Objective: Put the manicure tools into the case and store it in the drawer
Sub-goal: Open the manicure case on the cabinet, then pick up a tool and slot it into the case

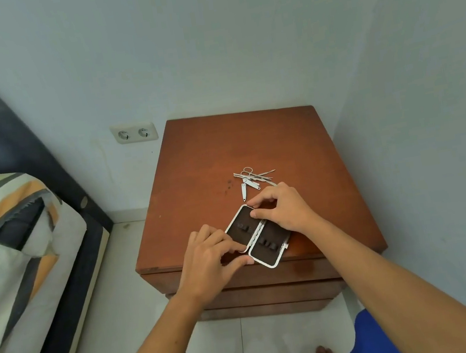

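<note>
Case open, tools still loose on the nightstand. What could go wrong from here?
1. The open case lies at the nightstand front edge, one corner about at the lip; a push from either hand could tip it off.
2. The manicure tools lie crossed in a heap; lifting one may drag others.

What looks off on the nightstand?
Nothing damaged. The tools lie in a loose, crossed heap behind the open case, whose slots look empty. The case sits askew near the front edge of the nightstand, both hands on it.
</note>
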